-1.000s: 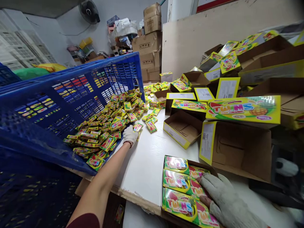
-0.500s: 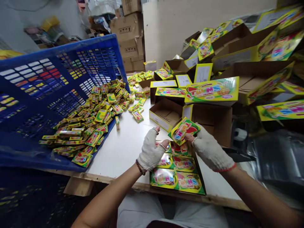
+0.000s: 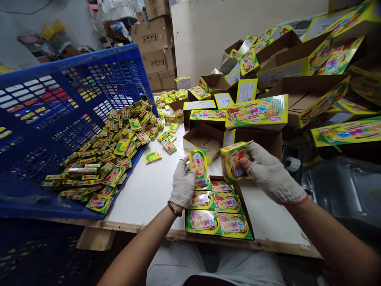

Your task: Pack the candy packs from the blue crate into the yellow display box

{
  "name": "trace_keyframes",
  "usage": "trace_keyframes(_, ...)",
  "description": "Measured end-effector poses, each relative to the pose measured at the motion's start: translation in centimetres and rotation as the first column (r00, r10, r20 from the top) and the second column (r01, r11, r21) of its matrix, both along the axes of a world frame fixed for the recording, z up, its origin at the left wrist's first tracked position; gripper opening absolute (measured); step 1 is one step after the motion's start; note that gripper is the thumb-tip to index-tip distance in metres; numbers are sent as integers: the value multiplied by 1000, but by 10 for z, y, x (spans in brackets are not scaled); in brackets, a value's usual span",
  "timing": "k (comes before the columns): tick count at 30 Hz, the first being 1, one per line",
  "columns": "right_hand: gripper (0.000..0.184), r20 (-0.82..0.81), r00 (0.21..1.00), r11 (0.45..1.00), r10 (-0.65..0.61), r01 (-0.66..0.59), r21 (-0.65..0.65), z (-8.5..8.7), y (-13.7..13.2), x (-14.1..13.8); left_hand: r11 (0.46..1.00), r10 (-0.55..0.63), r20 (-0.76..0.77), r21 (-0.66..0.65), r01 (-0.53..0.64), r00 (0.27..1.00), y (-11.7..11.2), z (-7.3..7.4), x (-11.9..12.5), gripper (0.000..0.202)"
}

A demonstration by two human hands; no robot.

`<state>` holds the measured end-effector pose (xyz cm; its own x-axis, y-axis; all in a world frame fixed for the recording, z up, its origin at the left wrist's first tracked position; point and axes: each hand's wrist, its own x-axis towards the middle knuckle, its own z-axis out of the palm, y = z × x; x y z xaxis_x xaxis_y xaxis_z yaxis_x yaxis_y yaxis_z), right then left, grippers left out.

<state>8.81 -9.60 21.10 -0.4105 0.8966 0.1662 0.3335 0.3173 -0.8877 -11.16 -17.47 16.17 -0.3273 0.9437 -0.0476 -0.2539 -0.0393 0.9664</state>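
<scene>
My left hand (image 3: 181,186), in a white fingerless glove, grips a small yellow-green TWINS candy box (image 3: 198,163) held upright on edge. My right hand (image 3: 266,172), gloved alike, is closed on more small TWINS boxes (image 3: 232,159), apparently a stack; they are slightly blurred and their count is unclear. Below both hands, an open carton (image 3: 247,216) at the table's front edge holds rows of TWINS boxes (image 3: 203,221) lying face up. Its far left corner is partly hidden by the left hand and the box in it.
A tilted blue crate (image 3: 135,59) on the left spills a heap of small candy boxes (image 3: 119,147) onto the white table (image 3: 139,186). One loose box (image 3: 153,157) lies beside it. Open brown-lined cartons (image 3: 205,139) are piled behind and to the right. Clear plastic (image 3: 336,194) sits far right.
My left hand, open before, has closed on a small candy box. My right hand has turned its boxes more upright. The loose box standing by the crate now lies flat.
</scene>
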Motion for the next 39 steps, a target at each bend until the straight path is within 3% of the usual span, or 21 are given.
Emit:
trace_keyframes(3, 26, 306, 947, 995, 97, -103, 6, -17, 11, 4, 996, 80, 63, 31, -82, 995, -5, -7, 0, 56)
trace_keyframes(6, 17, 612, 765, 965, 200, -263, 14, -37, 7, -9, 995, 94, 86, 37, -97, 992, -13, -22, 8, 56)
trace_keyframes(8, 18, 703, 686, 949, 188, -310, 48, -47, 0, -19, 992, 121, 81, 37, -124, 989, -17, -31, 12, 55)
trace_keyframes(11, 19, 674, 717, 940, 175, -325, 101, -57, -4, -25, 985, 163, 78, 46, -167, 984, -18, -38, 13, 53)
trace_keyframes(14, 21, 648, 757, 917, 90, -316, 242, -68, -2, -23, 983, 169, 74, 55, -173, 983, -18, -38, 12, 53)
trace_keyframes(19, 21, 801, 590, 818, -103, -408, 406, -73, -14, -24, 989, 142, 70, 38, -144, 987, -20, -36, 13, 52)
trace_keyframes(21, 21, 815, 558, 787, -157, -428, 444, -73, -26, -23, 988, 146, 65, 34, -148, 987, -21, -36, 13, 52)
trace_keyframes(29, 28, 734, 659, 688, -163, -458, 563, -99, -57, -17, 993, 115, 23, 8, -115, 993, -23, -34, 11, 60)
trace_keyframes(31, 34, 687, 711, 714, -152, -401, 573, -98, -55, -16, 992, 123, 25, 3, -123, 992, -23, -35, 11, 60)
trace_keyframes(33, 40, 625, 757, 799, -192, -250, 548, -92, -48, -12, 992, 128, 16, 12, -128, 992, -24, -35, 11, 60)
trace_keyframes(36, 33, 582, 788, 926, -198, -44, 374, -79, -31, 0, 994, 106, 26, 32, -107, 994, -24, -34, 10, 61)
trace_keyframes(39, 29, 585, 808, 975, -68, -72, 212, -71, -15, 10, 996, 88, 53, 21, -89, 995, -22, -32, 11, 62)
